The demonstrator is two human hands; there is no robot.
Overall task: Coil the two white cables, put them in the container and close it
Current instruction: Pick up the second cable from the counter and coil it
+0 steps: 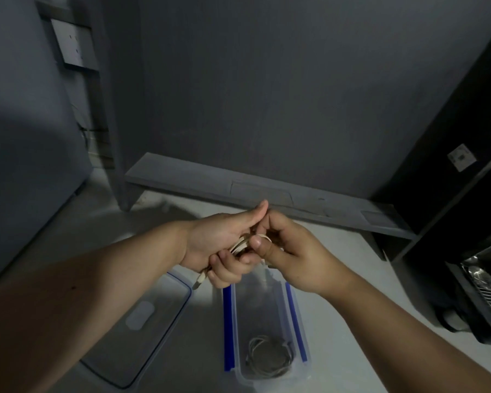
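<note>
Left hand clenched round thin white cable bundle, right hand pinching its loop, centre frame | long clear plastic container directly below, long axis running down-frame, grey-white coil inside | both hands equally near

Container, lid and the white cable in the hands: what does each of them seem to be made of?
Container: seemingly clear, slightly cloudy plastic; the pale table shows through its walls. Lid: likely the same clear plastic, see-through too, with a blue edge. White cable: probably a soft, matte plastic or rubber jacket, as it bends into tight loops.
</note>
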